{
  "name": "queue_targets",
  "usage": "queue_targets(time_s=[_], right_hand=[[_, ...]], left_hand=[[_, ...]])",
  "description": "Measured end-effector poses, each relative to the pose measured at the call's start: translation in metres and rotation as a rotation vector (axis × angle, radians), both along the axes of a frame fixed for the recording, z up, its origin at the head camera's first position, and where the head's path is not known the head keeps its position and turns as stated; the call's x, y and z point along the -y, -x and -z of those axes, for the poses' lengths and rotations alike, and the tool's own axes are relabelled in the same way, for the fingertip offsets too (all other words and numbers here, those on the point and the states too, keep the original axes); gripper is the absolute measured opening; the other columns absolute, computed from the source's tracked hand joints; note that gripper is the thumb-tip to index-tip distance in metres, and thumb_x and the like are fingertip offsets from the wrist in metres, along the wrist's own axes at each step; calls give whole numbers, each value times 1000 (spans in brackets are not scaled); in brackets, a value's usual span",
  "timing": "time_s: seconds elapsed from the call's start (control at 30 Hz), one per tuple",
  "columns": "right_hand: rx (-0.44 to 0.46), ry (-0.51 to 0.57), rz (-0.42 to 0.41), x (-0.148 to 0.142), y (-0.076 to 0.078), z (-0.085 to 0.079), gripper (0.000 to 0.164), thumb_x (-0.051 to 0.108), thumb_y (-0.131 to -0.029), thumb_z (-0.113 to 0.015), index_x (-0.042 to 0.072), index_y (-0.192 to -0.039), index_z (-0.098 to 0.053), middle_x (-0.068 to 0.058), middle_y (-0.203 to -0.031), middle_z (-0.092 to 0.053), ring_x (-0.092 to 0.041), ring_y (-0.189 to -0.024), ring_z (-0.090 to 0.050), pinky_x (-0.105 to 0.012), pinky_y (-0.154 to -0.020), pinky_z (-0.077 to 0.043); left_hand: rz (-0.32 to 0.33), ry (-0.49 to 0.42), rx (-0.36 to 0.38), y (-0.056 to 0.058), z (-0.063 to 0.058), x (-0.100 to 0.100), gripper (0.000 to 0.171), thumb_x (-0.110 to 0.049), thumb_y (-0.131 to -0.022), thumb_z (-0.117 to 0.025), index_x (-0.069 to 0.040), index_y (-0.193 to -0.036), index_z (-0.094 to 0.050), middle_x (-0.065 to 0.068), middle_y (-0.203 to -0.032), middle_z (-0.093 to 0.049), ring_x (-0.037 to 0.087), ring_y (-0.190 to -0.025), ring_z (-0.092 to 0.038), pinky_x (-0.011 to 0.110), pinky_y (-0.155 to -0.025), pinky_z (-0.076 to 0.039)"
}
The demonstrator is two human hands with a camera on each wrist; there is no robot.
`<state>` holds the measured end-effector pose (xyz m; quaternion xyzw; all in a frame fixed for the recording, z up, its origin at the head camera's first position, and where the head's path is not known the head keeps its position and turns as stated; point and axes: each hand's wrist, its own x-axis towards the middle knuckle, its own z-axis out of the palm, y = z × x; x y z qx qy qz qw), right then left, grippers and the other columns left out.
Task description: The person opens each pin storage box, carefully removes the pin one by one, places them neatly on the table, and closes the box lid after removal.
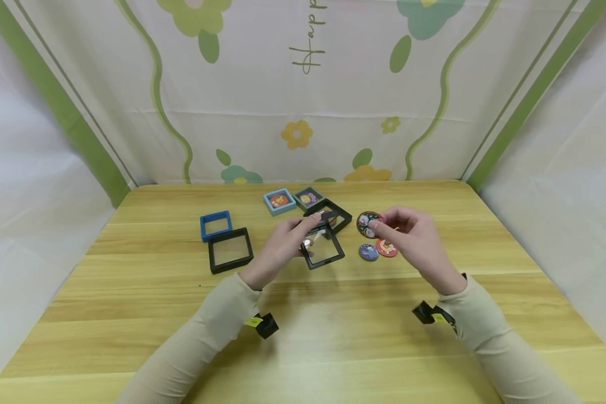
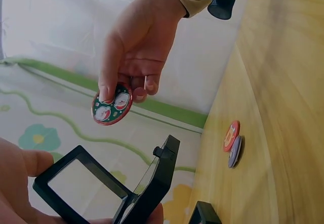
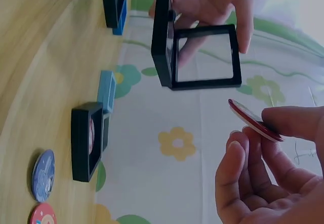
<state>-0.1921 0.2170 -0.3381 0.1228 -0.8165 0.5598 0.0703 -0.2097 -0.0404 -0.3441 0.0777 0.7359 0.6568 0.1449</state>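
Note:
My left hand (image 1: 281,242) holds a black hinged display frame (image 1: 327,262) by its edge. In the left wrist view its two halves stand swung apart, with clear film in them. The right hand (image 1: 420,247) pinches a round badge (image 1: 365,223) between thumb and fingers, raised above the table. This badge has a red rim and white-and-red figures on dark green, tilted nearly edge-on in the right wrist view. On the wood below it lie a blue-purple badge (image 1: 368,252) and a red badge (image 1: 388,248), side by side.
Behind my left hand lie a black frame (image 1: 343,225) with a badge inside, a light blue frame (image 1: 283,211) and a dark grey frame (image 1: 319,194), both holding badges. A blue frame (image 1: 203,229) and another black frame (image 1: 212,259) lie at left. Patterned cloth hangs behind the table.

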Motion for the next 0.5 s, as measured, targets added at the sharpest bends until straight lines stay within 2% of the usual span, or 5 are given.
queue_targets(time_s=[0.1, 0.23, 0.33, 0.5], right_hand=[[-12, -68, 23, -4, 4, 0, 26, 26, -91, -74, 1, -93, -68, -11, -89, -67, -25, -76, -60, -26, -62, -51], [44, -160, 6, -8, 12, 6, 24, 25, -91, -74, 2, -97, -67, -12, -90, -68, -26, -78, -63, -29, -63, -52], [122, -225, -37, -11, 19, 13, 24, 19, -91, -74, 1, -102, -65, -12, -88, -68, -27, -77, -64, -30, -62, -53], [212, -344, -95, -14, 27, 26, 21, 7, -88, -74, -3, -103, -64, -10, -79, -67, -31, -69, -66, -39, -59, -55]], left_hand=[[3, 3, -4, 1, 0, 1, 65, -54, -97, -54, -2, -137, -53, 16, -113, -53, 30, -114, -54, 45, -87, -52], [5, 3, -2, 2, 0, 2, 63, -54, -97, -54, -2, -134, -55, 18, -104, -49, 28, -110, -55, 47, -87, -51], [4, 2, -1, 2, 0, 2, 63, -53, -98, -54, -2, -135, -54, 16, -113, -52, 27, -114, -53, 47, -87, -51], [6, 17, -4, 1, -2, 2, 64, -54, -97, -53, -3, -136, -54, 14, -126, -53, 30, -119, -52, 47, -88, -51]])
